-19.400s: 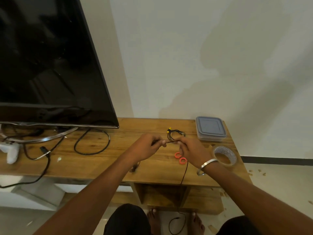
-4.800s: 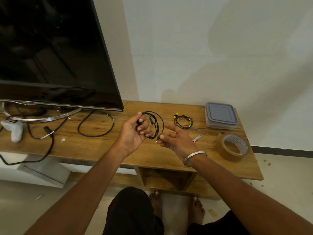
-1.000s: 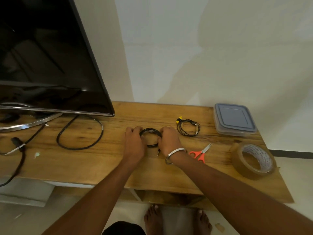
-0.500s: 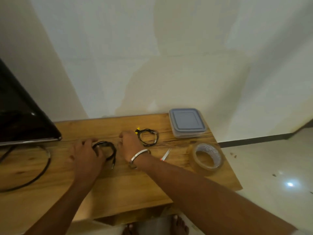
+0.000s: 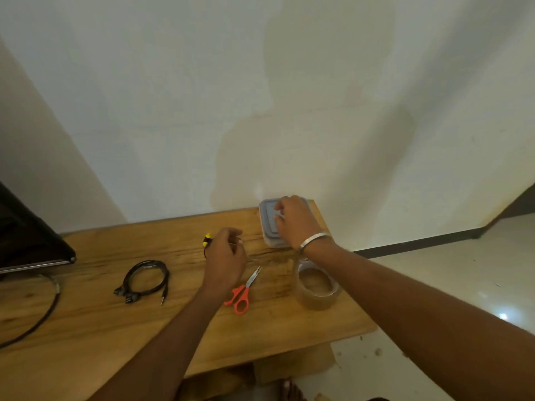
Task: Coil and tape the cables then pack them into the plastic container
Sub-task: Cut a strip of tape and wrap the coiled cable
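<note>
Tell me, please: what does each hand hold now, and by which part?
The right hand rests on the container's lid; a grip cannot be told. The left hand holds nothing visible.

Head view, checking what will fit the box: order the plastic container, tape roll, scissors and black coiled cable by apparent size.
1. Black coiled cable
2. Plastic container, partly hidden by the right hand; unsure against the cable
3. Tape roll and scissors, alike

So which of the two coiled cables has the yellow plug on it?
The small coil with yellow plugs, mostly hidden under the left hand. The larger coil, lying alone further left, is all black.
</note>
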